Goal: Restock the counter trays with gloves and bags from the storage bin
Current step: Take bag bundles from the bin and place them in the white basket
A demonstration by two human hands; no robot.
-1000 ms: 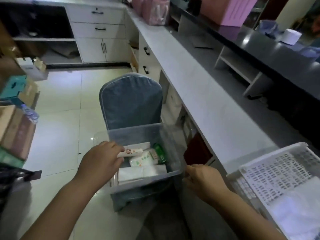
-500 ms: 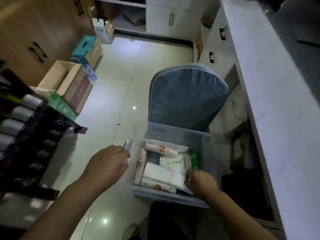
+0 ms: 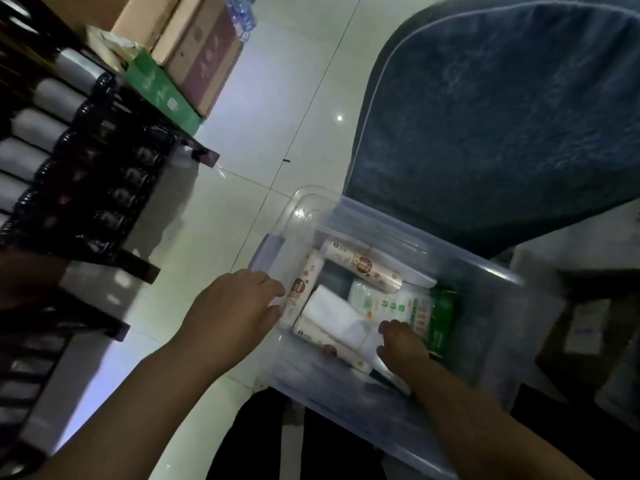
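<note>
Far out to the left of the left hand stands a dark rack (image 3: 79, 181) of pale rolled goods. Beyond it, further from the person, a green box (image 3: 162, 95) leans beside stacked cardboard boxes (image 3: 197, 46). Pale tiled floor (image 3: 242, 174) lies between these and the hands.

The left hand (image 3: 235, 306) is pressed against the outside of the left wall of a clear plastic bin (image 3: 491, 344). Its fingers are close together with the tips on the plastic. Whether they hook over the rim I cannot tell.

Inside the bin, just past those fingertips, a printed roll (image 3: 301, 289) lies along the left wall. A second roll (image 3: 363, 266) lies across the far side, and a third (image 3: 325, 341) lies nearer the person. Between them sits a white pack (image 3: 329, 310).

The right hand (image 3: 401, 344) is down inside the bin, its fingers curled onto the near edge of the white pack and gripping it. The forearm crosses the bin's near wall and hides what lies under it. Just beyond the knuckles lies a white-and-green printed pack (image 3: 388, 303), and to the right of the hand a green pack (image 3: 441, 317) stands on edge.

Beyond both hands, touching the bin's far wall, rises the back of a chair (image 3: 485, 116) in a blue cover, blocking the view behind it.
</note>
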